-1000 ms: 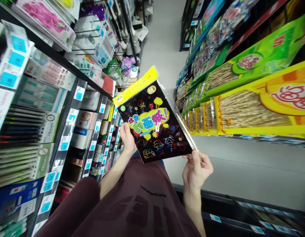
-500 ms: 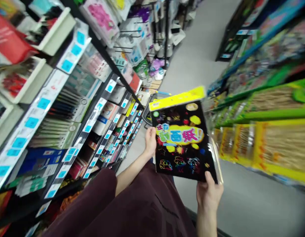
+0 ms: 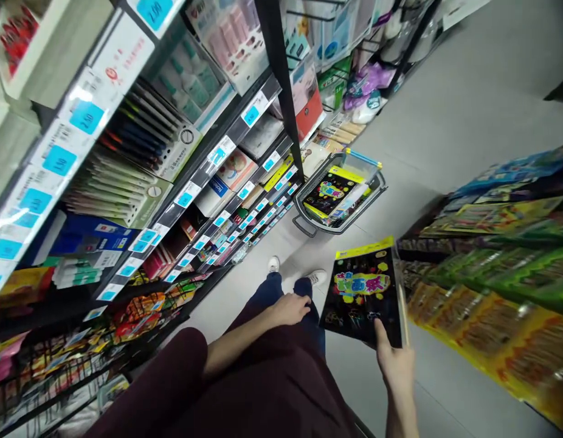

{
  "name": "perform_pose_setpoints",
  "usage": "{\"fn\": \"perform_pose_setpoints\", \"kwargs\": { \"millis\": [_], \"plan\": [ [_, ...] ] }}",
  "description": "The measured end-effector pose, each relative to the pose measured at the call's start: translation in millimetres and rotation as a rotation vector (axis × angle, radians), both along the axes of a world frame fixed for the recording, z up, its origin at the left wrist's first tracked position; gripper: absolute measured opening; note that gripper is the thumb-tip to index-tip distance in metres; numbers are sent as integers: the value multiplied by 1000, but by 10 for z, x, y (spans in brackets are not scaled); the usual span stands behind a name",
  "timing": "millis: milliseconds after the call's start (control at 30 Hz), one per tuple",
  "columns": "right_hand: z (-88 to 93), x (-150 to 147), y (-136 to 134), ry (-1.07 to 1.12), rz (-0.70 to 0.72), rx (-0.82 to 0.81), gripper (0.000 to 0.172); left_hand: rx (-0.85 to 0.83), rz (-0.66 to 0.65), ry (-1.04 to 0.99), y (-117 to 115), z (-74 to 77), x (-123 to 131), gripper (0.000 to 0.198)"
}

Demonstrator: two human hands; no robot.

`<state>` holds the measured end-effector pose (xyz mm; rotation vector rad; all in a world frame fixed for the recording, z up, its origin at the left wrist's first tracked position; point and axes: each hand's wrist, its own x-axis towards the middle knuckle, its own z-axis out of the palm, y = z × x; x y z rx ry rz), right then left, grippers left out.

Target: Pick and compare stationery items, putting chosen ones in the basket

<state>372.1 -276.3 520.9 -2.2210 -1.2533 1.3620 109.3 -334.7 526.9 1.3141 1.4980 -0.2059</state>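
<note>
My right hand [image 3: 393,360] grips a black pack of scratch drawing paper [image 3: 361,298] by its lower right corner. The pack has a yellow header strip and colourful lettering; my thumb lies on its front and the other fingers are mostly hidden behind it. My left hand [image 3: 290,308] holds nothing, its fingers loosely extended, in front of my body at waist height. Beyond the held pack, a shopping basket [image 3: 304,230] with a dark rim sits on the floor. In it lies a similar black and yellow pack [image 3: 331,191], beside other packaged items.
To my left a tall shelf [image 3: 172,255] with blue price labels carries pens, glue bottles [image 3: 190,82], notebooks and bagged snacks. On the right, bagged snacks [image 3: 491,328] in yellow and green packaging line a rack. A grey floor aisle [image 3: 445,109] runs between them, past the basket.
My left hand has let go of the pack and moved down toward my body. The pack, in my right hand alone, has shifted right and lower. The view turned, bringing the basket into sight.
</note>
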Motion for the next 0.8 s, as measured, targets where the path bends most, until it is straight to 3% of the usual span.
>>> {"fn": "perform_pose_setpoints", "kwargs": {
  "millis": [67, 167, 233, 400, 533, 633, 800],
  "plan": [
    [-130, 11, 51, -142, 196, -108, 65, -6, -131, 61, -120, -145, 13, 32],
    [-304, -64, 46, -94, 333, -139, 62, -50, -155, 54, -233, -367, -37, 33],
    [-409, -174, -25, 4, 329, -128, 59, -62, -164, 57, -271, -520, -130, 36],
    [-626, -578, -341, 236, 108, -166, 60, -107, -175, 83, -352, -936, -515, 41],
    [-744, -911, -585, 11, 287, -151, 59, -212, -185, 128, -580, -1243, -866, 40],
    [-813, -1112, -734, -116, 424, -128, 65, -338, -181, 184, -842, -1378, -1084, 41],
    [-962, -1237, -852, -85, 489, -178, 70, -517, -122, 221, -1150, -1461, -1249, 47]
  ]
}}
